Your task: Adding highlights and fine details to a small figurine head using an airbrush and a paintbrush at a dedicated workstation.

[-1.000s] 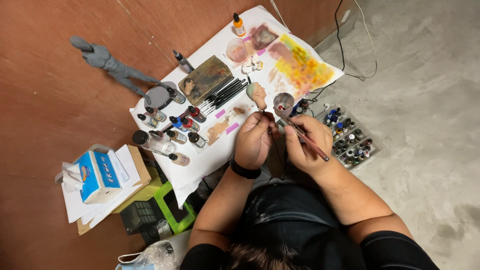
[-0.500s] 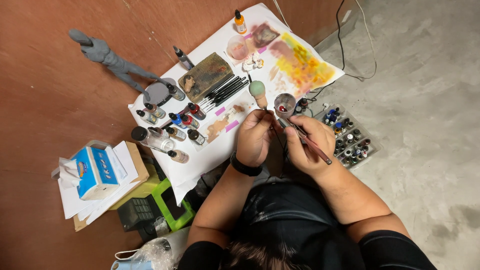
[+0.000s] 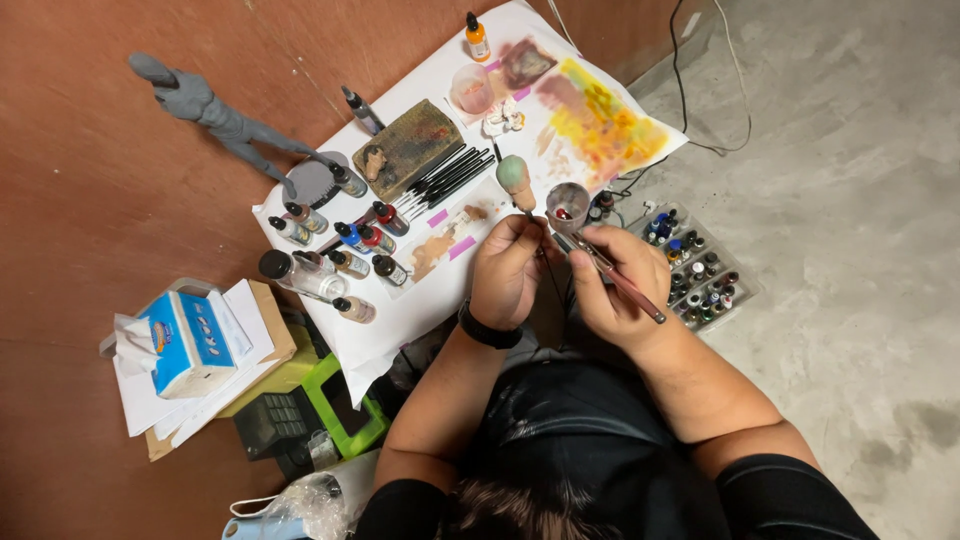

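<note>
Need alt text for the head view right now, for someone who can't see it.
Seen from above, a person's right hand holds a thin paintbrush while the left hand pinches a small part on a stick. Both work over a paint-stained white sheet on a brown floor, among small paint bottles, spare black brushes and a grey figurine.

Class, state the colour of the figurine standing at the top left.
Grey, seen in the head view: the figurine.

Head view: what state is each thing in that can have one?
Left hand: closed on something small, hidden.
Right hand: gripping thin brown paintbrush.
Grey humanoid figurine: lying on its side.
Orange dropper bottle: upright, capped.
Blue tissue box: open, tissue sticking out.
Clear plastic cup: upright.
</note>
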